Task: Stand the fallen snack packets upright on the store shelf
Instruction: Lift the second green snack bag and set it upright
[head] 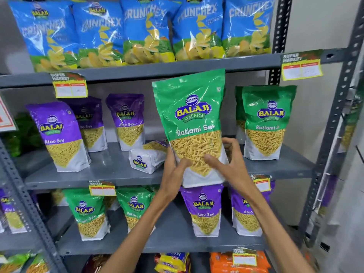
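So we've got both hands on the green Ratlami Sev packet (194, 127), holding it upright at the front edge of the middle shelf (110, 172). Our left hand (174, 174) wraps the lower left edge of the packet, thumb across the front near the white bottom panel, fingers curled around behind. Our right hand (226, 164) grips the lower right side the same way, thumb lying on the front over the clear window, fingers tucked behind the right edge. Both grips are closed snugly on the pouch, not a loose pinch. Whether the packet's base is resting on the shelf lip or just lifted off it, we can't tell from this angle.

Just behind and to the left of it lies a fallen Aloo Sev packet (148, 157) (on its side, white bottom end facing us), touching or nearly touching the packet we're holding. Further left on the same shelf, three purple Aloo Sev packets (59, 136) stand upright, the front one tilted a little. To the right, another green Ratlami Sev pouch (267, 123) stands upright with one more tucked behind it.

Up top, a row of blue Crunchex bags (145, 30) stands along the upper shelf. The shelf below holds a mix of green and purple packets (204, 209), all upright. Yellow price tags (301, 66) hang off the shelf edges.
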Demonstrator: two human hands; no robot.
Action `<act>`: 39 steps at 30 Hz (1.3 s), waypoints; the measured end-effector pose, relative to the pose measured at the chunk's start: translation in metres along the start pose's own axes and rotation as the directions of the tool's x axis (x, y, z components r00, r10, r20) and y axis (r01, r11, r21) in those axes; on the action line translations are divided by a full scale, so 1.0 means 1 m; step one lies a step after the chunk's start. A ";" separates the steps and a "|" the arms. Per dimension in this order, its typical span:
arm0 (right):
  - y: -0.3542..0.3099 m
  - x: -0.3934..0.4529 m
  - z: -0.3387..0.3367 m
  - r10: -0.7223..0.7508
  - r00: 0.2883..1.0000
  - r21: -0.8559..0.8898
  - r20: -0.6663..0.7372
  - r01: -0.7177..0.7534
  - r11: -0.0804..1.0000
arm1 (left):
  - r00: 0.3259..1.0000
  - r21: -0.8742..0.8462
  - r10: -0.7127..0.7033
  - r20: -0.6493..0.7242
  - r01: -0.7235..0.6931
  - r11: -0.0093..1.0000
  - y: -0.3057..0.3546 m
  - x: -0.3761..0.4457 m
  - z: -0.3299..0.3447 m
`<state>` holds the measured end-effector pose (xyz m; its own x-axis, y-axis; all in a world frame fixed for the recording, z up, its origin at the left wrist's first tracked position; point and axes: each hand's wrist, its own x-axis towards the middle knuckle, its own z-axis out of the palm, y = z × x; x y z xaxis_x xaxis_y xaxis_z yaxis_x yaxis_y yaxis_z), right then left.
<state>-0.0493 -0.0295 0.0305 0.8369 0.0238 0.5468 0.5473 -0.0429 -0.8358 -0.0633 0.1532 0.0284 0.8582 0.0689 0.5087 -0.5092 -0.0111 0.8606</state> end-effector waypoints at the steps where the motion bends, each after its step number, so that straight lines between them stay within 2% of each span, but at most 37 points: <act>1: -0.010 -0.008 -0.001 -0.029 0.999 0.018 -0.018 0.029 0.999 | 0.999 -0.009 0.024 0.038 -0.024 1.000 0.011 -0.006 -0.001; 6: -0.049 -0.033 0.001 -0.190 0.978 0.059 -0.084 0.196 0.979 | 0.975 0.014 0.185 0.119 -0.188 0.982 0.058 -0.032 -0.008; 9: -0.062 -0.041 0.003 -0.217 0.972 0.070 -0.086 0.223 0.972 | 0.956 0.053 0.255 0.144 -0.265 0.963 0.074 -0.040 -0.008; 13: -0.065 -0.045 0.002 -0.220 0.972 0.074 -0.078 0.226 0.971 | 0.940 0.119 0.273 0.207 -0.301 0.946 0.084 -0.046 -0.010; 18: -0.022 -0.027 -0.017 -0.108 0.991 0.018 0.075 0.107 0.994 | 0.942 0.164 0.090 0.322 -0.149 0.975 0.051 -0.024 -0.020; 23: 0.034 0.030 -0.026 -0.011 0.996 -0.104 0.091 0.021 0.994 | 0.933 0.221 -0.058 0.355 -0.023 0.975 -0.007 0.026 -0.006; 27: 0.095 0.066 -0.030 0.069 0.998 -0.137 0.008 -0.068 0.988 | 0.951 0.263 -0.054 0.304 -0.030 0.964 -0.053 0.062 0.024; 31: 0.118 0.095 -0.031 0.046 0.996 -0.154 -0.070 -0.057 0.986 | 0.966 0.232 -0.019 0.256 -0.042 0.972 -0.082 0.099 0.042; 39: 0.129 0.112 -0.029 0.084 0.996 -0.250 0.007 -0.080 0.965 | 0.981 0.224 -0.082 0.175 0.042 0.974 -0.112 0.117 0.051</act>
<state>0.1151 -0.0617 -0.0146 0.8800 0.0273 0.4741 0.4606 -0.2927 -0.8380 0.0976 0.1114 -0.0067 0.8953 -0.1058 0.4328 -0.4454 -0.2317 0.8648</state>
